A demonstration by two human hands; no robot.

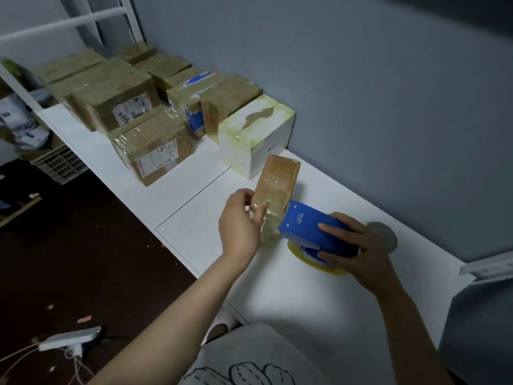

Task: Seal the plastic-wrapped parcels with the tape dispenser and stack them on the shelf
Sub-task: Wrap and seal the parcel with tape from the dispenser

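While your right hand (pixel 358 245) grips the blue tape dispenser (pixel 313 229), its front edge touches the small parcel (pixel 279 184) just ahead. Your left hand (pixel 240 220) holds the parcel's near end, fingers curled round it. Note: brace the parcel, press the dispenser flat, and draw evenly so the tape lies smooth. Beyond both hands stands a white box (pixel 255 134). Sealed parcels (pixel 125 98) sit farther off, left of your left hand.

Count's one blue tape dispenser (pixel 305 226), one small brown parcel (pixel 280 176), one white box (pixel 255 140), one blue-and-white box (pixel 194 115), plus maybe seven brown taped boxes (pixel 125 107), back ones too blurry.
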